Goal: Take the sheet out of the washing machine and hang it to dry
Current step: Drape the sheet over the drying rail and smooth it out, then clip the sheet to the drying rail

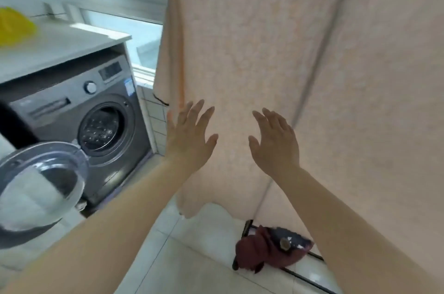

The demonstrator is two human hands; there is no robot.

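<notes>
A: What is sitting at the far left?

B: A yellow item [14, 25] is lying on the white countertop [62, 46], near its left end. Below it the washing machine [79, 111] is standing with its round door [40, 185] swinging wide open toward the camera, so the drum [101, 127] is showing, with no laundry visible inside.

A: And past the machine's right edge?

B: A narrow strip of tiled wall [153, 115] is running down beside it, with the window [129, 29] above. Then the sheet [252, 53] is hanging, pale peach, filling the picture from its left hem to the right border. Its lower edge is ending above the floor [182, 257].

A: The hands?

B: The left hand [189, 137] is reaching up by the sheet's left hem, fingers straight and spread, gripping nothing. The right hand [276, 142] is doing the same just beside it, palm facing the cloth. I cannot tell whether either palm is touching the fabric.

A: Anything lower right?

B: A dark red bundle [269, 250] is lying on the floor under the sheet's bottom edge, with bare tiles stretching left of it.
</notes>
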